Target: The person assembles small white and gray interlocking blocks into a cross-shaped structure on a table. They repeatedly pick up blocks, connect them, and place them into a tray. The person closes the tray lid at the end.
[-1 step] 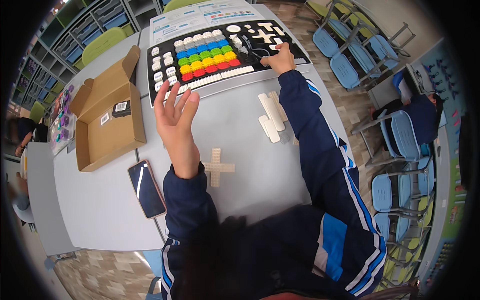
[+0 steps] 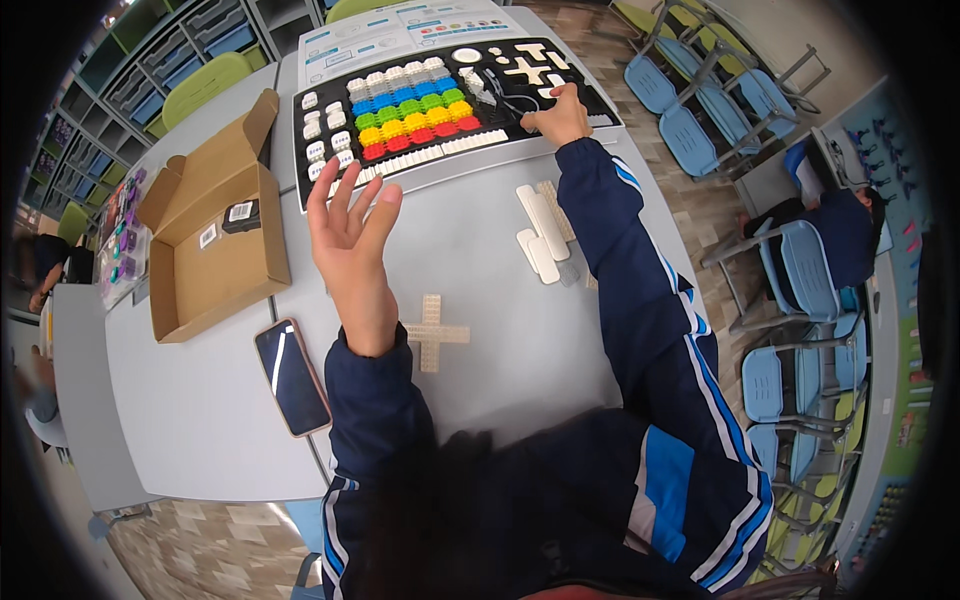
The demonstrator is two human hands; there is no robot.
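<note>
A grey worktop [image 2: 480, 250] is seen from above, set in a room with a tiled floor, blue chairs [image 2: 800, 270] on the right and shelving [image 2: 170, 60] at the upper left. An open cardboard box [image 2: 215, 250] and a dark phone [image 2: 292, 377] are laid on the left part of the worktop.

The left hand [image 2: 348, 240] is held raised above the worktop, palm turned rightward, its fingers [image 2: 335, 190] spread and holding nothing. The right hand [image 2: 562, 118] is stretched forward on a straight arm to the black parts tray [image 2: 450, 100]; its fingers are curled down onto the tray's right end, but whether a piece is pinched cannot be told.

The tray is placed at the far edge of the worktop, its long axis running left to right and tilted slightly, with rows of coloured bricks [image 2: 415, 112] at its middle. A beige cross-shaped piece [image 2: 433, 333] and a stack of white strips [image 2: 542, 235] lie nearer the person.
</note>
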